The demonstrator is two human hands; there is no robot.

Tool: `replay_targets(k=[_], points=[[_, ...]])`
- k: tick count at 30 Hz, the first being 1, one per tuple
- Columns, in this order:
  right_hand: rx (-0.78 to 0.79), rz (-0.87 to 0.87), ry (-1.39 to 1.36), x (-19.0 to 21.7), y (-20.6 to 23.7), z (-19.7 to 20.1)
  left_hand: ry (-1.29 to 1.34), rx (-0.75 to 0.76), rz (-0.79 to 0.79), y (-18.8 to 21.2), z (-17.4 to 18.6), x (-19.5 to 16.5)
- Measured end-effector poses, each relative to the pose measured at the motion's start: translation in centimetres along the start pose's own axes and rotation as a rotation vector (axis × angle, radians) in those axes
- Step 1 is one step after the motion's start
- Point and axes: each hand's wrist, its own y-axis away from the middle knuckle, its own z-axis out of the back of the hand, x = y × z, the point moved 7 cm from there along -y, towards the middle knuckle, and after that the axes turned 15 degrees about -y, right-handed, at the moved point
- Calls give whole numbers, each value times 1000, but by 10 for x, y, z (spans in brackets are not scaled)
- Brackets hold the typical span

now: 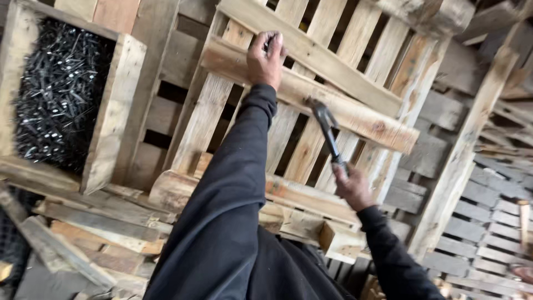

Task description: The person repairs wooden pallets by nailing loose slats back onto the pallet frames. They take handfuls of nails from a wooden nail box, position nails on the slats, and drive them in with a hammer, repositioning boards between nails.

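My left hand (265, 57) rests on a pale wooden board (355, 114) that lies across a slatted pallet (311, 144); its fingers are curled at the board's upper edge, pinching something small that I cannot make out. My right hand (353, 188) grips the handle of a dark metal hammer (327, 130). The hammer's head touches or hovers just over the same board, to the right of my left hand. Both arms wear dark sleeves.
A wooden box (114, 111) at the left holds a heap of black nails (58, 91). Loose planks and offcuts (100, 228) lie at the lower left. More stacked pallets (488, 216) fill the right side. A thick beam (463, 150) slants down at the right.
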Motion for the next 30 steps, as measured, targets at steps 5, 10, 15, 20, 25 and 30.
replay_targets(k=[5, 10, 15, 20, 25, 30], points=[[-25, 144, 612, -6, 18, 38, -247, 373, -179, 63, 60, 10], [-480, 707, 570, 14, 63, 67, -1064, 759, -99, 193, 132, 56], [-502, -22, 164, -88, 101, 64, -1290, 948, -206, 243, 144, 88], [-660, -79, 396, -112, 151, 37, -1514, 1221, -264, 246, 149, 116], [-780, -187, 109, -109, 159, 36, -1346, 1182, -467, 233, 135, 95], [-907, -181, -174, -99, 169, 47, -1482, 1252, -520, 239, 145, 77]])
